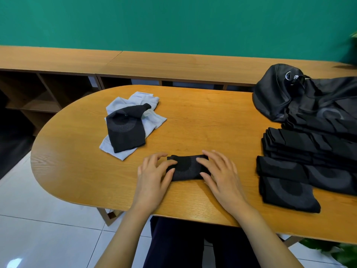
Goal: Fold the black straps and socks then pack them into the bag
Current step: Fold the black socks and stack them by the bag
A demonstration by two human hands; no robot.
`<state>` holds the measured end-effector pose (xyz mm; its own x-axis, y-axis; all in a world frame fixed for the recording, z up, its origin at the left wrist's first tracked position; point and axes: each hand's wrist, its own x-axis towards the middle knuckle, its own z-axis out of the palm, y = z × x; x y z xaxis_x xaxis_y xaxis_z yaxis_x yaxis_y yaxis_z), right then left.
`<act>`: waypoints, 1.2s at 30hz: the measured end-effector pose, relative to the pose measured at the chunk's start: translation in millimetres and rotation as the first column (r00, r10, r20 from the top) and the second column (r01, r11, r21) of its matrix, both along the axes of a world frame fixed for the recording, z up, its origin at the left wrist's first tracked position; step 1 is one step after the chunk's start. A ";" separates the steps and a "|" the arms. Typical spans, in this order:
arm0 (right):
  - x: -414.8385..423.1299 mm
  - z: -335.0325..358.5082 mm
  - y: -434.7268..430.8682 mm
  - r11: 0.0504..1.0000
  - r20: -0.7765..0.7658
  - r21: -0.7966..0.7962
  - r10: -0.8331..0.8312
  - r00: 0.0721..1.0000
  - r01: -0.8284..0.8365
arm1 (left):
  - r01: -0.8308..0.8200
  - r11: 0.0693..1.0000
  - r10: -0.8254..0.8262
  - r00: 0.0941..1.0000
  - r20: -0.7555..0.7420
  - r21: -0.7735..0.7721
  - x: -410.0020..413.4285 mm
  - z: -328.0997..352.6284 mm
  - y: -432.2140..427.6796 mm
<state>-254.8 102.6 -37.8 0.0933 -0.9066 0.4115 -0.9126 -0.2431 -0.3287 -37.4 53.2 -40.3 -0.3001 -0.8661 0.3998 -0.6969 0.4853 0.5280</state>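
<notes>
The left hand [152, 176] and right hand [222, 176] press flat, fingers spread, on the ends of a folded black sock [186, 168] near the front edge of the worktop [202, 120]. The bag [276, 99], far right, carries a white mark too small to read.

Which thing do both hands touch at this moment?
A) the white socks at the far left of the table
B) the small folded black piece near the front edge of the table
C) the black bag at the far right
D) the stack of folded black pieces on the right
B: the left hand and the right hand lay their fingers on the two ends of the small folded black piece; the white socks, the bag and the stack lie untouched.
</notes>
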 end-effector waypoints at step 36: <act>-7.7 29.8 32.3 0.998 0.289 0.055 0.019 0.957 -0.036 | 0.286 0.905 -0.082 0.843 -0.532 0.314 -50.8 24.6 41.7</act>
<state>-262.5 134.8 -8.0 0.0035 -0.9287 0.3708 -0.7701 -0.2391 -0.5915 -88.2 95.0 -15.6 -0.3183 -0.9262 0.2020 -0.2083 0.2762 0.9383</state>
